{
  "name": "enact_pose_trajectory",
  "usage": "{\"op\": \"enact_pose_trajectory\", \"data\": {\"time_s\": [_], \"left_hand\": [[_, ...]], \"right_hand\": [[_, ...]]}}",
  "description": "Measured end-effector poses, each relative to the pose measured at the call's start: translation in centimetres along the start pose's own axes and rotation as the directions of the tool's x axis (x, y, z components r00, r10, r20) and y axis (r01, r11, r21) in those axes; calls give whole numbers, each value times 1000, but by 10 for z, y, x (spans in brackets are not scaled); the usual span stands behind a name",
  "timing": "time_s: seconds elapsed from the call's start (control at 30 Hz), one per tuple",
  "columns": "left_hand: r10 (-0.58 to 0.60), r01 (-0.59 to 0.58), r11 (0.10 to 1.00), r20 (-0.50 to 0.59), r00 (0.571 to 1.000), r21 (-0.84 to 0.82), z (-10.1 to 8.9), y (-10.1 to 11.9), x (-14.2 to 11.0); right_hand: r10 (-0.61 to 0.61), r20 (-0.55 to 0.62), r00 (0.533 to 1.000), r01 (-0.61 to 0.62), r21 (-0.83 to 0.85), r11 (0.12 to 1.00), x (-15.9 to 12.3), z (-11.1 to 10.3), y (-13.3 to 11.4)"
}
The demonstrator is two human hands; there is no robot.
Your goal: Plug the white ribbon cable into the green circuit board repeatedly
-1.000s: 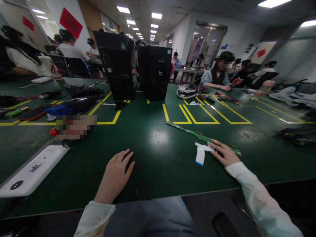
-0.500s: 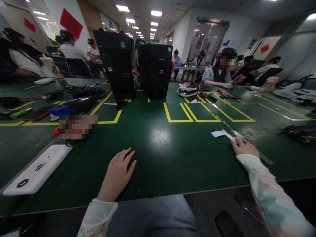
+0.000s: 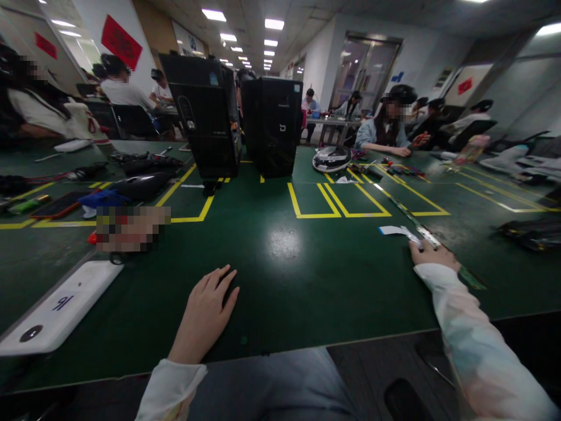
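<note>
- Head view, and there's the long, narrow circuit board [image 3: 414, 221], flat at the right of the counter [image 3: 307, 280], slanting from the yellow tape [image 3: 318, 216] past the right hand [image 3: 435, 256].
- Right hand's right on it, fingers over the strip; whether that grip is clenched or merely pressing, I can't tell.
- A white ribbon cable [image 3: 394, 230], blue at its end, pokes out leftward beside those fingertips.
- Left hand [image 3: 204, 316], well apart: grip released, palm down, nothing held.
- Over left, a white device [image 3: 83, 286] wears a dark two-character mark, too unclear to call.
- Far side, two black computer towers [image 3: 204, 123], small blue stickers up top, front lettering too tiny to read.
- On the wall, a red poster [image 3: 121, 42], its writing illegible.
</note>
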State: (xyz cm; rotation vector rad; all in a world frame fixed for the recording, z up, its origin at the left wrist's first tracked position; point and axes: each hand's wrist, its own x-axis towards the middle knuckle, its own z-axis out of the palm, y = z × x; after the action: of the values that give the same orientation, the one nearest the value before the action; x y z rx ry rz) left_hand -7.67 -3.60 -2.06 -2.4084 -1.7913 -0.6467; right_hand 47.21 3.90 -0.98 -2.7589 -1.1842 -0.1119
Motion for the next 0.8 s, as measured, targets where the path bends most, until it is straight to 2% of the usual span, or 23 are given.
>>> {"op": "enact_pose_trajectory", "data": {"time_s": [0.23,0.43,0.8], "left_hand": [[-12,12,1000,5,1000,1,-1,1,0],[-16,16,1000,10,1000,6,0,1,0],[-36,36,999,9,999,1,-2,4,0]], "right_hand": [[-53,-19,998,53,23,998,17,7,18],[-83,-26,996,83,3,997,21,7,21],[-20,-3,1000,20,-13,1000,13,2,18]]}}
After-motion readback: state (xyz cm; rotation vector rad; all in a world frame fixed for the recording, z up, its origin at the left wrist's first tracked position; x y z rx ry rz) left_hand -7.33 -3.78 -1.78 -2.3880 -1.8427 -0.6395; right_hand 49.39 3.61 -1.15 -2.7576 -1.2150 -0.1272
